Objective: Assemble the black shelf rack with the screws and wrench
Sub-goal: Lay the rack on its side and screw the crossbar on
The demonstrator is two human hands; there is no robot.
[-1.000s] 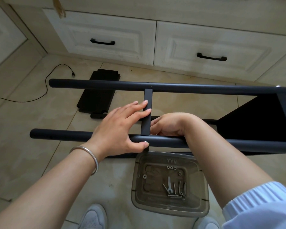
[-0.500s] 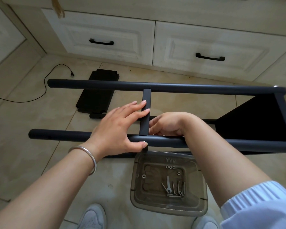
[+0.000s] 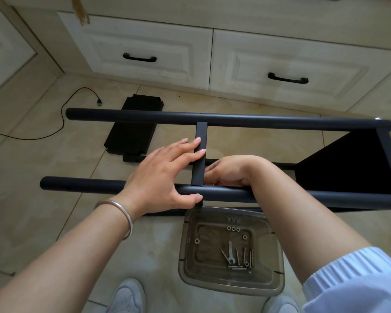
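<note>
text: "YYY" | on: rim of clear plastic tray (image 3: 233,219) | other readable marks: none

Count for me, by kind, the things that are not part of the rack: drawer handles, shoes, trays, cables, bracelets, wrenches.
Drawer handles: 2
Shoes: 2
Tray: 1
Cable: 1
Bracelet: 1
Wrench: 1, lying in the tray
Total: 8
</note>
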